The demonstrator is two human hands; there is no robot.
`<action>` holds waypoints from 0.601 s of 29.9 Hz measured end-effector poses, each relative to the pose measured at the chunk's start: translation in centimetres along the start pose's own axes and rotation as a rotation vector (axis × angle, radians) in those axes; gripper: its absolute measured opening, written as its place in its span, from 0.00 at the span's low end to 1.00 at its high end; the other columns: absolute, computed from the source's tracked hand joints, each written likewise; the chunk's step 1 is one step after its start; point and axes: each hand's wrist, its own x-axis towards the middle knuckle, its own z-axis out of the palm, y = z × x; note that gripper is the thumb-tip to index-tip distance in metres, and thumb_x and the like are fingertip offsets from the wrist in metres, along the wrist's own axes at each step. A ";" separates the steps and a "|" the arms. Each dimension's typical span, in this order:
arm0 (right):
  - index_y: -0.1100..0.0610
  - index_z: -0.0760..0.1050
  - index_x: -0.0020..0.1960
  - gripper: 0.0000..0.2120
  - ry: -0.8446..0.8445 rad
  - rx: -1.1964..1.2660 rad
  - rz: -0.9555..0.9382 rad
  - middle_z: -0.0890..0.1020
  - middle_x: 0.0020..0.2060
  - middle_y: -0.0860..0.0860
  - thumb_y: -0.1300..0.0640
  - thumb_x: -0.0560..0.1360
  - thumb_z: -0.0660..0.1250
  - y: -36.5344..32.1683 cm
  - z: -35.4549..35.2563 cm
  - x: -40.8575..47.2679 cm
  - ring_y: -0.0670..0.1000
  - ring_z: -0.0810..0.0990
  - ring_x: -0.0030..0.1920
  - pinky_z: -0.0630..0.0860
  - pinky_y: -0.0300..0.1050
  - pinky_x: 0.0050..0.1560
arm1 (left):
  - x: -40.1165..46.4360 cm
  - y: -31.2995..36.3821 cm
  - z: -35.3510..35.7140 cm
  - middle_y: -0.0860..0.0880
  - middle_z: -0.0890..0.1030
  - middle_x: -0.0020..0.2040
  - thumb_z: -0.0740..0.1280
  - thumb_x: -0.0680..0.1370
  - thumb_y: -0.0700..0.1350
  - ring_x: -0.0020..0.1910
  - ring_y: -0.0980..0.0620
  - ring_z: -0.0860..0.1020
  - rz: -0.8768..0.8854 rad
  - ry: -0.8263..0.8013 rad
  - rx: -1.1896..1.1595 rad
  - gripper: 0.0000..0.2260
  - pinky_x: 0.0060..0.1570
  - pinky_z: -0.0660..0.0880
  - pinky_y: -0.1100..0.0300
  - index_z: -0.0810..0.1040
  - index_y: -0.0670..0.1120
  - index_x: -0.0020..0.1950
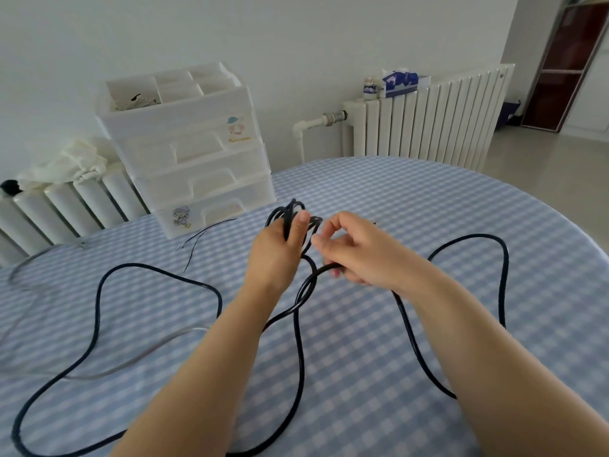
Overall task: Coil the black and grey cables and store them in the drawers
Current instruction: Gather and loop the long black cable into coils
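A long black cable (99, 301) sprawls in wide loops over the checked tablecloth. My left hand (280, 249) grips a small bundle of its coils above the table's middle. Just to the right, my right hand (349, 249) curls its fingers round a strand of the same cable, close to the bundle. A pale grey cable (108, 367) lies on the left of the table, partly under the black one. The white drawer unit (194, 153) stands at the table's far left, all its drawers closed.
The round table (428, 209) has a blue-and-white checked cloth. Thin dark wire ends (194, 245) lie in front of the drawer unit. White radiators (428, 120) run along the wall, with a tissue box (400, 82) and a crumpled cloth (72, 163) on top.
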 end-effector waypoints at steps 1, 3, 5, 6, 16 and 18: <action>0.54 0.73 0.51 0.16 -0.010 -0.020 -0.026 0.73 0.27 0.48 0.42 0.75 0.64 -0.3 -0.5 -0.3 0.44 0.63 0.23 0.62 0.34 0.23 | 0.2 0.0 -0.2 0.52 0.65 0.26 0.58 0.72 0.70 0.26 0.52 0.65 -0.056 0.011 -0.093 0.27 0.29 0.63 0.54 0.65 0.46 0.33; 0.54 0.78 0.46 0.21 0.022 -0.036 -0.076 0.68 0.26 0.48 0.37 0.70 0.63 -0.6 -1.7 -0.8 0.45 0.62 0.25 0.62 0.32 0.25 | 0.6 0.2 -0.9 0.50 0.62 0.25 0.61 0.68 0.72 0.23 0.52 0.61 -0.160 0.003 -0.273 0.29 0.24 0.59 0.57 0.64 0.45 0.36; 0.54 0.78 0.41 0.20 0.189 -0.040 -0.109 0.67 0.26 0.48 0.37 0.70 0.62 -0.2 -3.1 -0.7 0.46 0.63 0.25 0.62 0.32 0.26 | 1.0 0.3 -1.9 0.51 0.62 0.24 0.62 0.66 0.71 0.21 0.54 0.60 -0.228 -0.067 -0.354 0.27 0.22 0.59 0.62 0.63 0.46 0.37; 0.55 0.78 0.40 0.20 0.310 -0.057 -0.117 0.66 0.25 0.48 0.38 0.72 0.63 0.4 -3.7 -0.4 0.45 0.63 0.25 0.62 0.32 0.26 | 1.2 0.4 -2.2 0.52 0.62 0.23 0.63 0.65 0.71 0.21 0.54 0.60 -0.246 -0.143 -0.385 0.27 0.21 0.60 0.62 0.62 0.46 0.36; 0.55 0.76 0.48 0.17 0.891 -0.627 0.071 0.76 0.43 0.49 0.44 0.81 0.56 3.9 -4.9 1.6 0.51 0.71 0.47 0.65 0.45 0.45 | 1.1 0.9 -2.8 0.52 0.59 0.23 0.64 0.79 0.43 0.21 0.55 0.57 -0.405 -0.362 -0.561 0.18 0.22 0.59 0.63 0.61 0.49 0.31; 0.57 0.79 0.51 0.15 0.878 -0.839 0.075 0.78 0.49 0.53 0.48 0.81 0.57 3.9 -4.8 1.5 0.55 0.71 0.54 0.64 0.49 0.54 | 0.9 1.2 -2.8 0.52 0.59 0.23 0.63 0.79 0.43 0.21 0.54 0.57 -0.416 -0.276 -0.604 0.17 0.23 0.57 0.62 0.61 0.49 0.33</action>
